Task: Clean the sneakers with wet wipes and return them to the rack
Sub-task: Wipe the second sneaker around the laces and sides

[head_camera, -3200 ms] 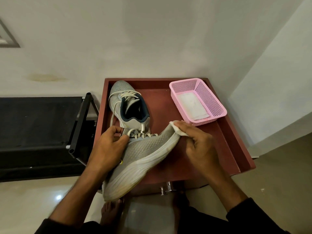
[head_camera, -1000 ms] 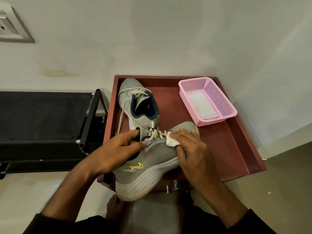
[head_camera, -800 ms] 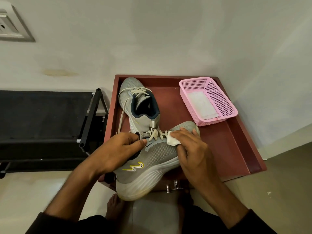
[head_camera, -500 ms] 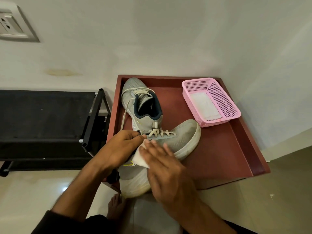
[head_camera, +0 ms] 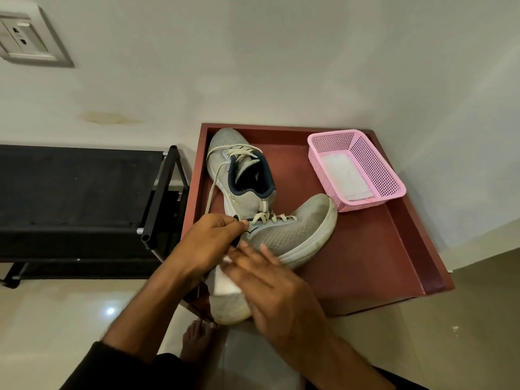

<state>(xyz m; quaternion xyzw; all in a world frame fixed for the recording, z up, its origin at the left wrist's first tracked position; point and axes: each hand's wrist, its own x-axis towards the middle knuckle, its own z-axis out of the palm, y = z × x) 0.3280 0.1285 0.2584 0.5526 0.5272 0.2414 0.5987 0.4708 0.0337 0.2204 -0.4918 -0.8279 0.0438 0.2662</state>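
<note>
The left hand (head_camera: 209, 243) grips the near sneaker (head_camera: 284, 237) at its collar, fingers curled around the edge just beside the laces. The right hand (head_camera: 270, 288) lies across the heel side of that sneaker with its fingers straight and together, pressing a white wet wipe (head_camera: 225, 280) flat against the grey mesh; the hand is blurred, and only the wipe's left part shows from under the fingers. The near sneaker rests tilted on its side on the dark red tabletop (head_camera: 365, 257), toe pointing toward the right, its heel hanging over the front edge. Its laces touch the heel of the second sneaker (head_camera: 239, 170), which stands upright farther back on the tabletop, toe toward the wall. At the back right corner sits a pink basket (head_camera: 374, 167) holding a white pack. To the left of the tabletop stands a black rack (head_camera: 84, 198), near the sneakers but apart from them. A bare foot (head_camera: 197, 339) shows on the floor below.
</note>
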